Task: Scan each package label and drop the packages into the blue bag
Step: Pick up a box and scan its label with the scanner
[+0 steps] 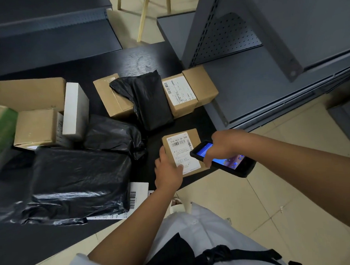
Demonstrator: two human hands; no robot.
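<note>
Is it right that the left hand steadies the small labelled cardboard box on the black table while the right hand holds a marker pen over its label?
Not quite. In the head view the right hand holds a handheld scanner, not a marker pen. The left hand does steady the small labelled cardboard box on the black table.

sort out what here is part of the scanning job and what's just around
In the job: small labelled box under the left hand; handheld scanner in the right hand; black poly parcels; other cardboard boxes.

Just around: grey shelving; wooden chair legs.
</note>
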